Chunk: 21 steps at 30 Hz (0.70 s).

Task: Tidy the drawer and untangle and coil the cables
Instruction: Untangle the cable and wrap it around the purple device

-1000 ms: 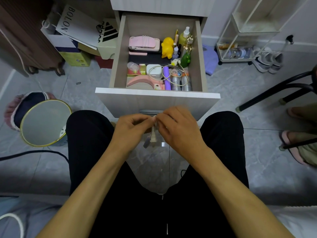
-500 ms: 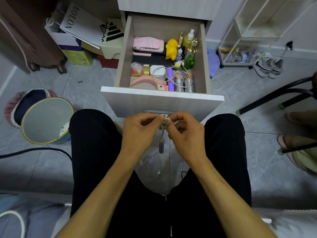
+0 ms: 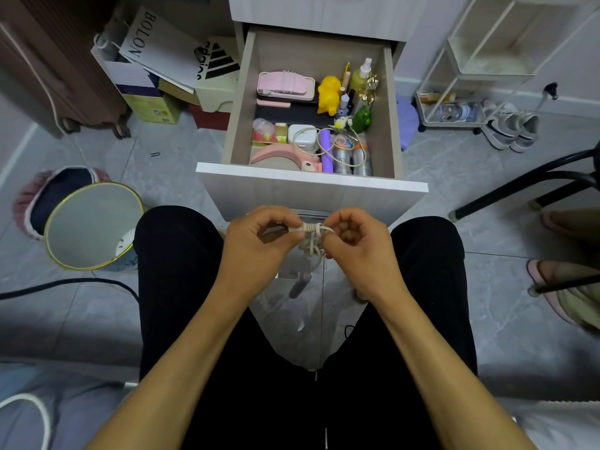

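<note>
White cable [image 3: 311,237] bundle pinched between both hands, in the air below the drawer [image 3: 311,186] front edge.
Left hand [image 3: 259,241] gripped its wrapped end; right hand [image 3: 357,245] pinched the loops; loose tail hung straight down.

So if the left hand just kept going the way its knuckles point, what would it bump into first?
Probably the right hand. The left hand faces it across the small white cable bundle that both pinch, so the bundle and those fingers come first. Depth is hard to judge.
</note>
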Each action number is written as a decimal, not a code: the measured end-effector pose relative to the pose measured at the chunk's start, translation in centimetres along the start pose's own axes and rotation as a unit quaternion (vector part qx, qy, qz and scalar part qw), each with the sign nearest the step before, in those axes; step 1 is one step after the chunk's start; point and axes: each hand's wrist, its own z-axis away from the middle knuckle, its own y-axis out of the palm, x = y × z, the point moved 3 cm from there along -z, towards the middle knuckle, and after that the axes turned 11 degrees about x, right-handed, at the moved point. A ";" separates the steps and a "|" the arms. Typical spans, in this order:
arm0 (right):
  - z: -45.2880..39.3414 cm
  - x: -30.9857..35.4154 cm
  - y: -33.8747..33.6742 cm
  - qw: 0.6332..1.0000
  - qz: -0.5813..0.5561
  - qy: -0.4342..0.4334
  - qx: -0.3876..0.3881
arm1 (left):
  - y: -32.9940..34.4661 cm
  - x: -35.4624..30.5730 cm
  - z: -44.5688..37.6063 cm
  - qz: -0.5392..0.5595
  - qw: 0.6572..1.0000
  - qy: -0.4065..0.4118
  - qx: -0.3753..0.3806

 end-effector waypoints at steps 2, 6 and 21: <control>0.0 0.2 0.0 1.000 0.015 -0.008 0.015 | 0.0 0.5 0.1 0.033 0.999 -0.014 -0.008; 0.2 0.3 -0.1 1.000 -0.007 -0.015 0.023 | 0.4 0.6 0.5 0.070 0.997 -0.036 -0.004; 1.2 -0.4 -0.7 0.978 0.165 -0.114 0.052 | 1.3 1.0 1.2 -0.033 0.999 0.007 0.021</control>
